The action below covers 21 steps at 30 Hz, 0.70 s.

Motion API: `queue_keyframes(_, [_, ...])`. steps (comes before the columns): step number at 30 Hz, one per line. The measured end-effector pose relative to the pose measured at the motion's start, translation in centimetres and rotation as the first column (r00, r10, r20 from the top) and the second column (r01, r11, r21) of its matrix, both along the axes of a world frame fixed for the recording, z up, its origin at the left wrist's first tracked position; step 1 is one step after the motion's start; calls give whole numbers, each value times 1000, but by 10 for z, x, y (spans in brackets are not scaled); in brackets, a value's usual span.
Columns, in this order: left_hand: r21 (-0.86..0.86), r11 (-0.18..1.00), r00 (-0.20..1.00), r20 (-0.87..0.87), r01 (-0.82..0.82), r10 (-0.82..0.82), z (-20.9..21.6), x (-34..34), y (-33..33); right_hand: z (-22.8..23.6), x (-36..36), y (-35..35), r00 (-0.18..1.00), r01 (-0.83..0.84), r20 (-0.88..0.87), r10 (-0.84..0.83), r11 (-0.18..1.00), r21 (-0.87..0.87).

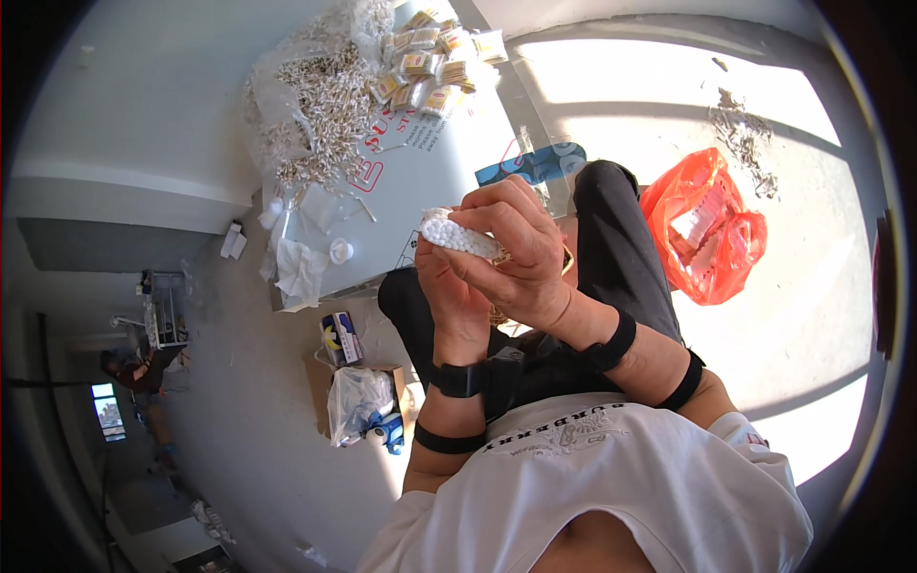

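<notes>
Head view: the cotton-swab bundle is held up near the desk, the right hand with fingers closed around it; the left hand sits beneath, its grip unclear. Light, even pressure should best keep the swab ends aligned.

We look down past a white shirt at a seated person's raised hands. The right hand grips a tight bundle of cotton swabs, round white tips facing us; the left hand steadies its near end from below. Beyond, on a pale table, we find a large heap of loose swabs with clear plastic around it, beside a pile of small filled packets. To our right, an open red plastic bag sits on the sunlit floor; to our left stands a cardboard box.
</notes>
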State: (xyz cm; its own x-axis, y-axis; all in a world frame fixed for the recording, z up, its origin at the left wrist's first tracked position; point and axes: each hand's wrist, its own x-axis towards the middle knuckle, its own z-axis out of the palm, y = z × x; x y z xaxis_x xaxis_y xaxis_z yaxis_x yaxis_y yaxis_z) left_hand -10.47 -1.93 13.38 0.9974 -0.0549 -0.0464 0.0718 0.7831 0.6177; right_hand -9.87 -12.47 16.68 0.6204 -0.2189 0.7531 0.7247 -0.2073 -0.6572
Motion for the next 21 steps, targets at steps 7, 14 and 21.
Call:
queue_keyframes(7, [-10, 999, 998, 40, 54, -53, -18, 8, 7, 4, 3, -4, 1000, -15, -27, 16, 1000, 18])
queue_keyframes(14, [43, 998, 997, 55, 47, -49, -6, 5, -8, 7, 4, -10, 1000, 17, 0, -17, 1000, -24])
queue_keyframes(21, [34, 997, 991, 109, 71, -74, -17, 9, -9, 12, 6, -11, 1000, 14, 16, -13, 999, -39])
